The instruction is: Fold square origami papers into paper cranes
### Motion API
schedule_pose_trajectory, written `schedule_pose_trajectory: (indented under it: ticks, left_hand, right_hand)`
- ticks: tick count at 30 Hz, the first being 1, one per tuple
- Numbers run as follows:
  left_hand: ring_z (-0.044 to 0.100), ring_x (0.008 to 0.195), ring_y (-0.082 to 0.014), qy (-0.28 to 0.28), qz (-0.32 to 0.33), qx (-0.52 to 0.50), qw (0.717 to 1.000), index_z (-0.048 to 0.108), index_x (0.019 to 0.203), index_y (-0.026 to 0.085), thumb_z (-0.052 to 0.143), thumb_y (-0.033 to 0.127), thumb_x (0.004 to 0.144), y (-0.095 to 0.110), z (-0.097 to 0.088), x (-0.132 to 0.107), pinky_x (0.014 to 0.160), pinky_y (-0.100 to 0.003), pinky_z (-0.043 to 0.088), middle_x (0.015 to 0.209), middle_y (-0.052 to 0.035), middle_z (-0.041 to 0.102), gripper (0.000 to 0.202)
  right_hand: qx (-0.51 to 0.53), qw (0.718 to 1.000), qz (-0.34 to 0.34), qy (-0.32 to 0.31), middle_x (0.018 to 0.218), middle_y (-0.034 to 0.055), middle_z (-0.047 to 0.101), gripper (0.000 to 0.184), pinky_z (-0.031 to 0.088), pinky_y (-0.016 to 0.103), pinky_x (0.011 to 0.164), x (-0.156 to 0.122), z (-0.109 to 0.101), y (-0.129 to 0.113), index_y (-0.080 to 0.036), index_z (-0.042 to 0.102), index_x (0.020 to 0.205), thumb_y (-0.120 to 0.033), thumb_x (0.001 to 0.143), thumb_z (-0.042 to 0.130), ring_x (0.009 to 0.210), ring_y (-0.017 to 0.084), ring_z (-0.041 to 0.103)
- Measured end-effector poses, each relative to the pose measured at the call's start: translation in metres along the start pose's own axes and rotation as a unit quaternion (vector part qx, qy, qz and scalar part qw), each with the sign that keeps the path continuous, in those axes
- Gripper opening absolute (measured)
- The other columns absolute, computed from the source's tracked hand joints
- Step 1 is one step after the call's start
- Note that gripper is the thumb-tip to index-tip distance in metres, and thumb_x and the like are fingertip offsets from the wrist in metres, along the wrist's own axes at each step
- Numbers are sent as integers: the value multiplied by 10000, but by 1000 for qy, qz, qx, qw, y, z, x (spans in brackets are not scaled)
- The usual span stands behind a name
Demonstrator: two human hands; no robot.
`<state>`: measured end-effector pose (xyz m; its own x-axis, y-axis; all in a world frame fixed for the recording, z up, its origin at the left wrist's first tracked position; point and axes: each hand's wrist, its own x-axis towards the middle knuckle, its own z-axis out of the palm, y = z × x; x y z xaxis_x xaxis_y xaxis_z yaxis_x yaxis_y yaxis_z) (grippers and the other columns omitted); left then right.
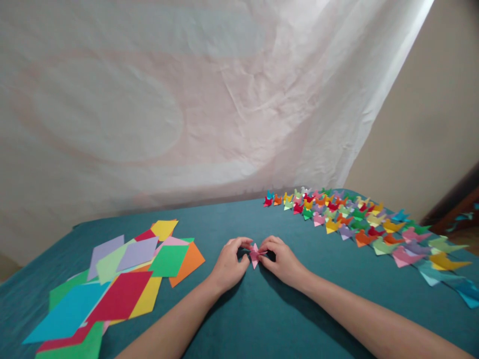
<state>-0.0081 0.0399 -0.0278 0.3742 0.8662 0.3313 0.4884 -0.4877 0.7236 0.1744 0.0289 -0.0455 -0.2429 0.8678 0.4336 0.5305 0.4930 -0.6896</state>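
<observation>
A small pink origami bird [255,256] is held up between my two hands near the middle of the table, one pointed tip facing down toward me. My left hand [232,264] curls in from the left, its thumb and fingertips closed at the bird's left side. From the right, my right hand [281,262] pinches the opposite side between thumb and fingers. The fingers partly cover the paper on both sides, so its exact folds cannot be made out.
Loose coloured paper sheets [121,296] overlap in a spread pile on the left. Rows of folded paper birds [362,238] in many colours stand on the right. A dark green cloth [232,319] covers the table, and a pale sheet [209,114] hangs behind it.
</observation>
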Motion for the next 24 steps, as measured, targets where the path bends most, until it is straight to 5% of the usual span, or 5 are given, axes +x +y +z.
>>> schedule_pose_trajectory:
  ticks: [6,24]
  left_hand:
    - [573,966,-211,-6,-1,-1,1000,592,1033,200,653,198,724,3,-1,0,891,-357,425,966,-47,649,316]
    - [577,969,-198,38,0,19,999,568,1067,197,567,180,787,-1,-1,1,877,-358,434,984,-48,641,281]
  right_hand:
    - [17,1000,-3,6,827,29,597,75,437,310,756,1,0,1,-201,631,764,-151,792,581,823,171,549]
    - [-16,999,5,47,811,29,621,146,437,300,747,9,-19,7,-222,677,843,-243,856,533,803,170,564]
